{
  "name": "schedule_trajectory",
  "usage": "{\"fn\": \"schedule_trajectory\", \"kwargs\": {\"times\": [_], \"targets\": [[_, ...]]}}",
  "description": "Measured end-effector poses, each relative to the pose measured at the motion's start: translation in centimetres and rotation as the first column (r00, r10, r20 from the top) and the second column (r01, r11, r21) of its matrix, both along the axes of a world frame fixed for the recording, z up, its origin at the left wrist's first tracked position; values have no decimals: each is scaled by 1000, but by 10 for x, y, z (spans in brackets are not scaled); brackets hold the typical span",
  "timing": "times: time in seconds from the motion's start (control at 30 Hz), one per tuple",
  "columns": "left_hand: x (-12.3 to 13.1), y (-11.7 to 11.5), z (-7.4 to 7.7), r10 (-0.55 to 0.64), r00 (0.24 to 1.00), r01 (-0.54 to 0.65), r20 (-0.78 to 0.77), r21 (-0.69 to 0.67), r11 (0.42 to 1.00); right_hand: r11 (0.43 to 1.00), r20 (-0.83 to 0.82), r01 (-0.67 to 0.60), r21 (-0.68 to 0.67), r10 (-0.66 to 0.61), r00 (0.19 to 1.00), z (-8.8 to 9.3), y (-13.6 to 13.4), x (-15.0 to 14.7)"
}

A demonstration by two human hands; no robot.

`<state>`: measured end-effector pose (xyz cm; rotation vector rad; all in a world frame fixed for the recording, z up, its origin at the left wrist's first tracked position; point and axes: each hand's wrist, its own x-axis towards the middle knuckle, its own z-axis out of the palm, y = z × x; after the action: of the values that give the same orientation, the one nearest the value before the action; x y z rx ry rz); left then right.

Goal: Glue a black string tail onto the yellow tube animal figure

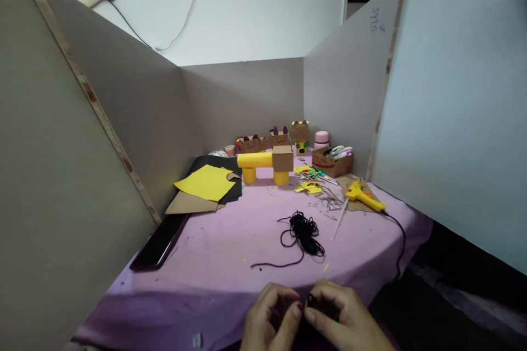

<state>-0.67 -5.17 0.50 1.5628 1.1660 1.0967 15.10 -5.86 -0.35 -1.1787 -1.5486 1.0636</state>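
Observation:
Both hands meet at the near edge of the purple-covered table (214,263). My left hand (269,321) is curled, thumb and fingers pinched together. My right hand (343,318) is also curled, pinching a small dark piece (309,300) between the fingertips of both hands; it looks like black string, but I cannot be sure. A loose tangle of black yarn (303,233) lies on the cloth just beyond the hands, with a strand trailing left.
A yellow glue gun (362,195) with a black cord lies at the right. Further back stand a yellow tube-and-cardboard figure (267,163), small cardboard boxes, a carton of supplies (331,162), paper scraps, yellow and black paper sheets (206,184), and a dark phone (158,244) at left. Partition boards surround the table.

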Motion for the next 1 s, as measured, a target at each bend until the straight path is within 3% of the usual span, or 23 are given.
{"fn": "schedule_trajectory", "kwargs": {"times": [0.1, 0.2, 0.27, 0.4, 0.6, 0.8, 1.0], "targets": [[6, -1, 4, -3, 991, 21, -134, 134, 991, 993, 183, 13, 116, -34, 983, -2, -2, -2], [7, 0, 3, 10, 989, 9, -147, 129, 992, 993, 239, -7, 118, -21, 971, -5, -2, -4], [6, 2, -1, -10, 999, 11, -42, 32, 999, 995, 181, -8, 100, -10, 983, -4, -1, -4], [6, 8, -13, -14, 964, 64, 264, -181, 981, 996, -101, -54, 71, 61, 993, 0, -1, -4], [8, 7, -19, 61, 892, 87, 448, -303, 949, 983, -311, -186, -3, 176, 934, -1, -2, -7], [6, 5, -9, 99, 891, 89, 443, -383, 919, 953, -415, -267, -145, 186, 891, -16, 2, -8], [3, 7, -1, -14, 948, 99, 318, -252, 963, 952, -324, -265, -154, 205, 924, -23, 1, -5]]}}
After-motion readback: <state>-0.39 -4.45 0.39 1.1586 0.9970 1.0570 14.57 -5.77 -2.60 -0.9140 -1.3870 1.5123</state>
